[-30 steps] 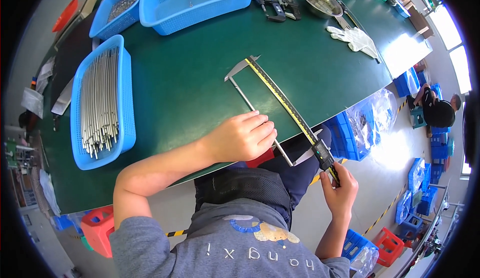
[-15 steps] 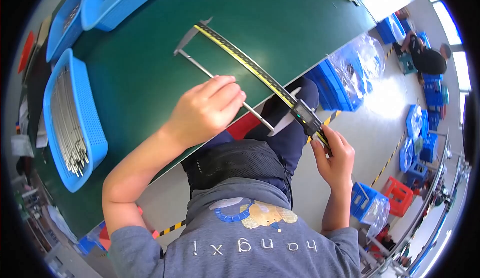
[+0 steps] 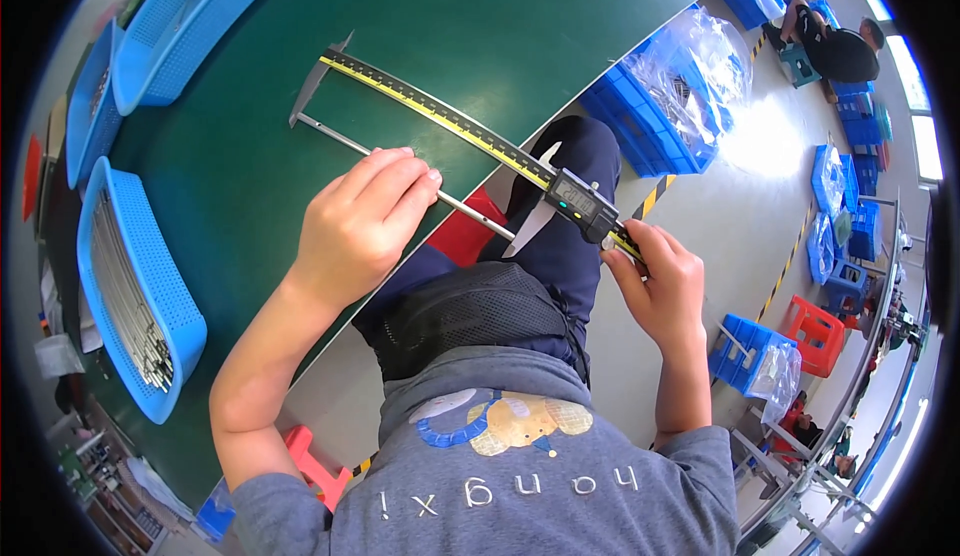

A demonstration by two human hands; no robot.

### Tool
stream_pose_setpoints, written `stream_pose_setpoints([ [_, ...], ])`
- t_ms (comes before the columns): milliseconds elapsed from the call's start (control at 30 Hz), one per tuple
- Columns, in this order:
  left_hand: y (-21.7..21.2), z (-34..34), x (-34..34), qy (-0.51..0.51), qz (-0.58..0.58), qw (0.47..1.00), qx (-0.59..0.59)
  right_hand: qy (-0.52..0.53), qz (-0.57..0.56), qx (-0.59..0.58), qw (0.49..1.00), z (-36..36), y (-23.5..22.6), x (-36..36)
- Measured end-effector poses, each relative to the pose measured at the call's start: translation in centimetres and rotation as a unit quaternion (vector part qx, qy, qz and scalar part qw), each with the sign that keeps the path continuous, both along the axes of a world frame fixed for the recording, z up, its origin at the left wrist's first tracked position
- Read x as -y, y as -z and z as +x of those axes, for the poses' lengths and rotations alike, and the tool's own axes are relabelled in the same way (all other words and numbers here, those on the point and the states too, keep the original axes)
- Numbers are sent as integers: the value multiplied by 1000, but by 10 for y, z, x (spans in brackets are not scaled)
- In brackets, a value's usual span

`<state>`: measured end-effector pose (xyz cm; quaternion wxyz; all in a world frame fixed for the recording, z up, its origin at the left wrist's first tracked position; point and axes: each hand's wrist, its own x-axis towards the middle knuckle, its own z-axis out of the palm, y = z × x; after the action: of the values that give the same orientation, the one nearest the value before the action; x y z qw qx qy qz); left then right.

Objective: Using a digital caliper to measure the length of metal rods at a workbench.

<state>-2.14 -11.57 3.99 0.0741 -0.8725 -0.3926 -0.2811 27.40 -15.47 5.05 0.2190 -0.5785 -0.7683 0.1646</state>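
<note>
My left hand [image 3: 360, 216] pinches a thin metal rod [image 3: 468, 213] near its middle, fingers closed round it. The rod lies lengthwise between the jaws of a long digital caliper [image 3: 440, 114]. Its far end is at the outer jaw on the table side; its near end meets the sliding jaw by the display. My right hand [image 3: 660, 276] holds the caliper by the display end, thumb and fingers closed on the beam. The display faces up. The caliper slants from over the green table [image 3: 440, 16] out past its edge, above my lap.
On the left of the table, a blue basket [image 3: 192, 306] holds many similar rods. Two more blue baskets [image 3: 130, 86] stand beyond it. Right of the table are a blue crate [image 3: 625, 121] with plastic bags, a red stool [image 3: 815, 336], and a seated person [image 3: 840, 54].
The caliper and rod, with both hands, have shifted left in view and lie flatter. The display now faces more toward me. The view has turned slightly; a white glove has left it.
</note>
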Motion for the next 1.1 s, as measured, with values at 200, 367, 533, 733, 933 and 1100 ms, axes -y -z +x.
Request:
stream_pose_setpoints([
  [200,0,-2,1,-2,-5,1000,12,12,13,20,1000,-1,0,0],
  [367,-5,-4,0,8,-21,1000,2,8,-7,21,1000,-2,3,3],
  [533,-5,-4,-1,24,-28,999,-2,12,-2,20,1000,0,6,5],
  [733,-12,14,-1,52,-100,994,-5,10,8,23,1000,-1,-2,-2],
  [933,-9,21,11,52,-28,993,-99,1,-7,25,1000,-11,1,-9],
  [1100,-73,15,38,22,41,997,-56,-6,12,-12,1000,4,3,-3],
])
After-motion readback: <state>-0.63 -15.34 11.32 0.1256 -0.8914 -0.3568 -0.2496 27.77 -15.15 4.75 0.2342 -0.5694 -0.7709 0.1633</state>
